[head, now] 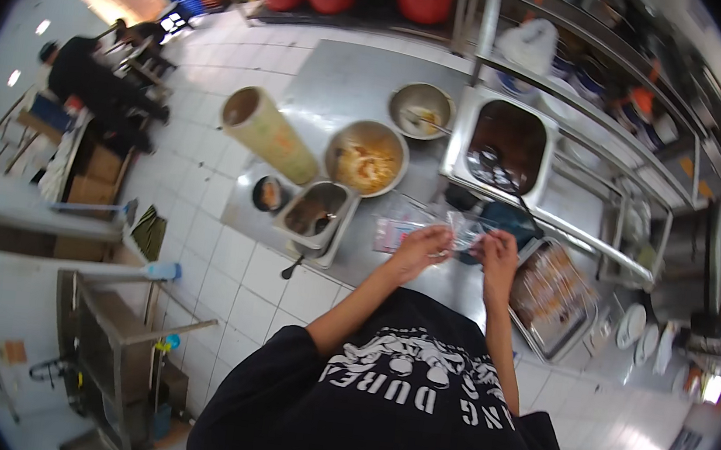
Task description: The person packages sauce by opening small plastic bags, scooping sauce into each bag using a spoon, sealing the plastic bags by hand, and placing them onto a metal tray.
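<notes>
Between my two hands is a small clear plastic bag, held over the steel table. My left hand pinches one side of it, and my right hand pinches the other side. Beneath and beside my left hand lies a plastic packet with pink print. Past the bag a dark pouch or cloth is partly hidden. To the right of my right hand sits a metal tray of plastic-wrapped food portions.
A steel bowl of shredded food, a smaller bowl and a deep pan of dark sauce stand farther back. Left are a tall cylinder, a rectangular pan and a small dark cup. People work at far left.
</notes>
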`<move>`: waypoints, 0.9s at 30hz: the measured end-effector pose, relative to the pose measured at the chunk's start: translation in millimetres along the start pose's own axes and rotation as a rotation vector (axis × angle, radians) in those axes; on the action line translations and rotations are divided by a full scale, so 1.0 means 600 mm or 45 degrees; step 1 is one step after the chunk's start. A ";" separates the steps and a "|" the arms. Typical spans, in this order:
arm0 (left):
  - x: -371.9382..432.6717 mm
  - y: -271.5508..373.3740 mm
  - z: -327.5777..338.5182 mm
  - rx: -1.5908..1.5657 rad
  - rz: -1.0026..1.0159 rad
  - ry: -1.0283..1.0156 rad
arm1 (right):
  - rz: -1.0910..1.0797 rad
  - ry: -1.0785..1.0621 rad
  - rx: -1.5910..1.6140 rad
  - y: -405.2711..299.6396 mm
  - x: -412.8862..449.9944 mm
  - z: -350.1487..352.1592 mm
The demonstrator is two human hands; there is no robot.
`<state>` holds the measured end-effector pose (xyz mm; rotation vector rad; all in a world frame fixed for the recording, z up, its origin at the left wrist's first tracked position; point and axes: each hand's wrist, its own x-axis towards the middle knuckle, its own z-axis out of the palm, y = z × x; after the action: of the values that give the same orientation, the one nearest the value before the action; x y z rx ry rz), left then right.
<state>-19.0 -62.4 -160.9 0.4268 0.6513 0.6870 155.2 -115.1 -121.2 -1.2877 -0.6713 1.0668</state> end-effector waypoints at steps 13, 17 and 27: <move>-0.031 0.040 0.062 0.725 0.079 0.120 | -0.174 -0.071 -0.790 -0.042 -0.034 0.048; -0.032 0.043 0.060 0.888 0.099 0.020 | 0.034 -0.221 -0.472 -0.038 -0.036 0.038; -0.047 0.052 0.057 1.090 -0.045 -0.271 | 0.010 -0.484 -0.702 0.029 -0.025 -0.014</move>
<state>-26.7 -65.4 -107.5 1.2569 0.7277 0.2893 152.2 -133.3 -137.3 -1.5628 -1.3164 1.1914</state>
